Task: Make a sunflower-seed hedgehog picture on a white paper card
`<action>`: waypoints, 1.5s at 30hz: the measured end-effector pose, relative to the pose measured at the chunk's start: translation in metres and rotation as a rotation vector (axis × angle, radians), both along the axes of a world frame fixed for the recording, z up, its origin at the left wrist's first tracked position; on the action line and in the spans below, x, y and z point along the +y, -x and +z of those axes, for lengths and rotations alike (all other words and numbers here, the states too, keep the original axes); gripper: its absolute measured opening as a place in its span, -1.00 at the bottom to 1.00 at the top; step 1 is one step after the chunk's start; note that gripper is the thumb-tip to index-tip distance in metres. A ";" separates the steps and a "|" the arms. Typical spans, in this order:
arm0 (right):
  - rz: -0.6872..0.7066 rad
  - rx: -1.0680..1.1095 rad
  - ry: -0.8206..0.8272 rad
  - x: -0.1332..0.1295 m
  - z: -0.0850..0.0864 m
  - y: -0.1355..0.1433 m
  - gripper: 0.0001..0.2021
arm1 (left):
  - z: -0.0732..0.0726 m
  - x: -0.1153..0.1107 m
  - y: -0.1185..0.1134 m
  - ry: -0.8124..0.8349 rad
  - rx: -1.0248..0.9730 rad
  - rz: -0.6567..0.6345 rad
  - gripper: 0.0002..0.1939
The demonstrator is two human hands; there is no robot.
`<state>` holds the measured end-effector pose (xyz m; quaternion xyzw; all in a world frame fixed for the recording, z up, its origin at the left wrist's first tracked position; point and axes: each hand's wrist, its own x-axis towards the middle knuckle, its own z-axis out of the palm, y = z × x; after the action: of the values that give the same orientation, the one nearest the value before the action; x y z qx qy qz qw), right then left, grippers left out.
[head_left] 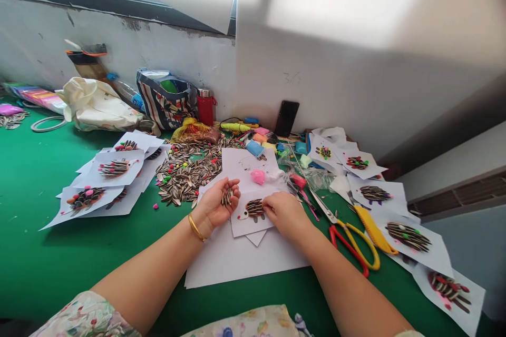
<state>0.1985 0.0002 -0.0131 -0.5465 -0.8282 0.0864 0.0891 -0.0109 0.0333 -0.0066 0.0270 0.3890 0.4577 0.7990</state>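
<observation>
My left hand (220,202) is palm up, its fingers curled round several striped sunflower seeds (226,197). Close beside it lies a small white card (242,227) bearing a hedgehog figure (253,208) covered in seeds. My right hand (285,212) is closed in a pinch at the figure's right end; whatever is between its fingertips is too small to make out. Under the card are larger white sheets (245,263). A lump of pink clay (258,176) sits on the paper just above the card. Left of my left hand spreads a heap of seeds (190,168).
Finished seed cards (114,167) are stacked at the left, more cards (415,239) at the right. Scissors (350,239) and a yellow comb-like tool (373,229) lie right of my right hand. A phone (286,118), a red bottle (205,107) and bags (166,100) stand along the wall.
</observation>
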 end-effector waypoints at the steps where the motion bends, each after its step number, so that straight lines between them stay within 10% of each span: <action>1: 0.003 -0.003 -0.004 0.001 -0.001 0.000 -0.85 | -0.001 0.000 0.000 -0.002 -0.006 -0.001 -0.79; 25: 0.152 0.362 -0.326 -0.017 0.015 0.012 -0.82 | 0.011 -0.019 -0.010 -0.124 -0.236 -0.189 -0.51; 45: 0.118 0.411 -0.259 -0.019 0.018 0.017 -0.86 | 0.009 -0.028 -0.018 -0.157 -0.213 -0.302 -0.49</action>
<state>0.1815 -0.0192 0.0053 -0.4521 -0.8274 0.0939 0.3197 0.0068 0.0048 0.0026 0.0987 0.2569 0.3620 0.8906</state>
